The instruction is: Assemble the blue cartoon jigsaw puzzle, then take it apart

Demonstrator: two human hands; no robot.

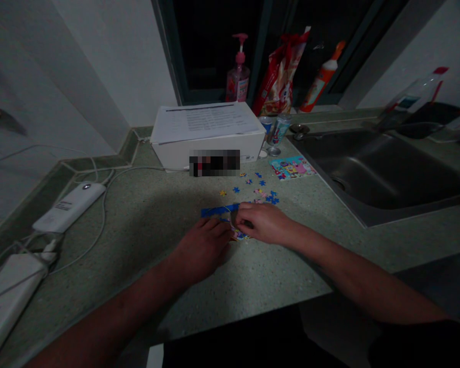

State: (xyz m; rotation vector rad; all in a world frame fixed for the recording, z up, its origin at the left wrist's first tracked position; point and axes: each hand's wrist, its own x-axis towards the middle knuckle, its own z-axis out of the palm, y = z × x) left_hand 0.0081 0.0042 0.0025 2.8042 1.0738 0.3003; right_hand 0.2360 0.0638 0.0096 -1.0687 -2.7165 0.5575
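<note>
A white box (172,153) and steel sink (387,174) stand past the hands (262,223).

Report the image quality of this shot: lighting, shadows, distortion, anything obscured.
In the head view, the whole scene is dim; a broad shadow falls across the countertop around the left hand and right hand; wide-angle distortion bends the counter edges; a pixelated patch hides part of the white box; the window is black.

1. Jigsaw pieces (235,189) are scattered on the worktop (145,240).
2. A box (176,153) is placed behind the pieces.
3. A picture card (292,167) is set right of them.
4. A sink (383,174) is set further right.
5. A power bank (69,207) is placed far left.
</note>
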